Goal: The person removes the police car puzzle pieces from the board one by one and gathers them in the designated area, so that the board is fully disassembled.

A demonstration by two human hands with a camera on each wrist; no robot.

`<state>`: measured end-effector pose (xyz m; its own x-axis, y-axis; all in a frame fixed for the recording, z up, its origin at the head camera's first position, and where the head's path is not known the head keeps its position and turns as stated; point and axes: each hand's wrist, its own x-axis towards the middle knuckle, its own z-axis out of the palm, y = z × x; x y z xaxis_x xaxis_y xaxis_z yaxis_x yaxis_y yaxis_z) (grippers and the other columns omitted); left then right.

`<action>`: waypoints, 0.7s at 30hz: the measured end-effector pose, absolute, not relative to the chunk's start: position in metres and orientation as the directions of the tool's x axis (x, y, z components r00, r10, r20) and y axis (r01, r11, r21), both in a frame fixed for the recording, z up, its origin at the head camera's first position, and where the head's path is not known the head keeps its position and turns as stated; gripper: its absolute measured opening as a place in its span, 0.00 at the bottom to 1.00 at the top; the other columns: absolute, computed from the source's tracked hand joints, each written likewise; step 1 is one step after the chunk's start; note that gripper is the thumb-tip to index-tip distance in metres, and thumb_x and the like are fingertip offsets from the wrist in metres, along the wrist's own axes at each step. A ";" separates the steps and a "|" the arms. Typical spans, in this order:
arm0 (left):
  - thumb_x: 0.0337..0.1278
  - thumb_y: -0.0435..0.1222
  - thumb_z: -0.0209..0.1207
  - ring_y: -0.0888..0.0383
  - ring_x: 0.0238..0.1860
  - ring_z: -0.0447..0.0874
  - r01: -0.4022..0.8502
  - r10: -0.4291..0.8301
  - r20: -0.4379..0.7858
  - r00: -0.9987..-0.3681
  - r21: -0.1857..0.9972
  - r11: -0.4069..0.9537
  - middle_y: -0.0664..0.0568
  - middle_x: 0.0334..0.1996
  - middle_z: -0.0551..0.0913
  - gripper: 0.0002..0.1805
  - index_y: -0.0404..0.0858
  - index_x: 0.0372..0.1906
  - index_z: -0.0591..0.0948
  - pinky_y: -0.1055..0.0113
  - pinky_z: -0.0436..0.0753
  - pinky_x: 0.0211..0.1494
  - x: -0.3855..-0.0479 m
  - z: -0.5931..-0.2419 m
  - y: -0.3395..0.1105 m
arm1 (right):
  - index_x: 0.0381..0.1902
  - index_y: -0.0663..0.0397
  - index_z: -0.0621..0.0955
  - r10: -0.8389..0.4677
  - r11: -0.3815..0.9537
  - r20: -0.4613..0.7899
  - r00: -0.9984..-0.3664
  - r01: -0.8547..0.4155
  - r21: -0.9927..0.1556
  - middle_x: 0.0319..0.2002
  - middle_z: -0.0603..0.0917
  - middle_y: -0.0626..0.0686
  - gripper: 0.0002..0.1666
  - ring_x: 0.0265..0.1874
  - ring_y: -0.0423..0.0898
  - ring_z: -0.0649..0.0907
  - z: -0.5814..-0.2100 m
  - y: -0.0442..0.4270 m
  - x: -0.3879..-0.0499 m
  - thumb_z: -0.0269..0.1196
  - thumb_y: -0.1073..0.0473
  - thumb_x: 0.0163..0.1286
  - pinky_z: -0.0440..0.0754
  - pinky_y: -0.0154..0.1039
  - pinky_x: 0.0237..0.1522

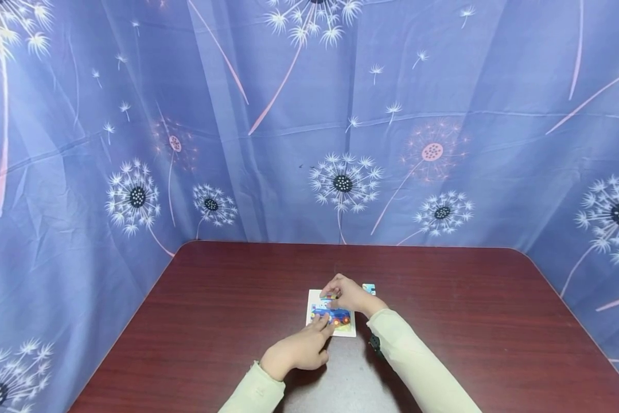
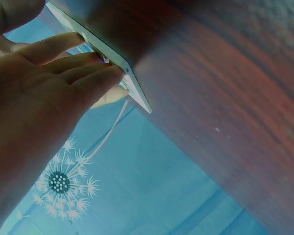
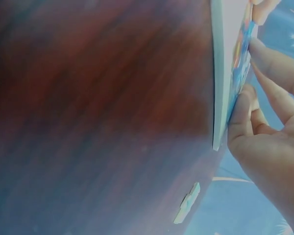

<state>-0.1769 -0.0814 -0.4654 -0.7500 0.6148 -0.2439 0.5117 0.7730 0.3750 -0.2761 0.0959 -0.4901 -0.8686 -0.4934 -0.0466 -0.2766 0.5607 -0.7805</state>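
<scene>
A small jigsaw puzzle board (image 1: 346,332) with a white border lies on the table, its picture showing a blue vehicle with orange wheels. My left hand (image 1: 301,347) rests its outstretched fingertips on the board's lower left part. In the left wrist view those fingers (image 2: 95,81) lie along the board's edge. Over the upper part of the board, my right hand (image 1: 347,293) has curved fingers and holds a colourful puzzle piece (image 1: 331,297) between fingers and thumb, partly hidden. In the right wrist view its thumb and fingers (image 3: 274,68) meet the board's picture surface.
A loose puzzle piece (image 1: 369,288) lies on the table just right of the board, behind the right wrist; the right wrist view shows this piece (image 3: 187,203) too. The dark red wooden table (image 1: 211,310) is bordered by a blue dandelion-patterned curtain (image 1: 288,172).
</scene>
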 end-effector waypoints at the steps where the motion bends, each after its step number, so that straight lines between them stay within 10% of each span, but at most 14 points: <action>1: 0.66 0.32 0.61 0.34 0.82 0.55 0.508 0.613 -0.248 -0.750 0.379 0.774 0.31 0.81 0.59 0.34 0.26 0.76 0.71 0.51 0.62 0.83 -0.177 -0.465 -0.082 | 0.44 0.58 0.89 -0.493 0.561 -0.048 -0.869 -0.275 -0.781 0.45 0.77 0.51 0.12 0.43 0.46 0.76 -0.491 0.096 -0.277 0.71 0.75 0.65 0.82 0.48 0.52; 21: 0.64 0.32 0.61 0.33 0.81 0.57 0.520 0.620 -0.229 -0.750 0.375 0.768 0.30 0.80 0.61 0.34 0.26 0.75 0.72 0.53 0.62 0.83 -0.177 -0.468 -0.082 | 0.46 0.62 0.86 -0.507 0.531 0.035 -0.861 -0.343 -0.775 0.41 0.79 0.52 0.16 0.41 0.46 0.77 -0.495 0.100 -0.279 0.74 0.76 0.61 0.83 0.40 0.48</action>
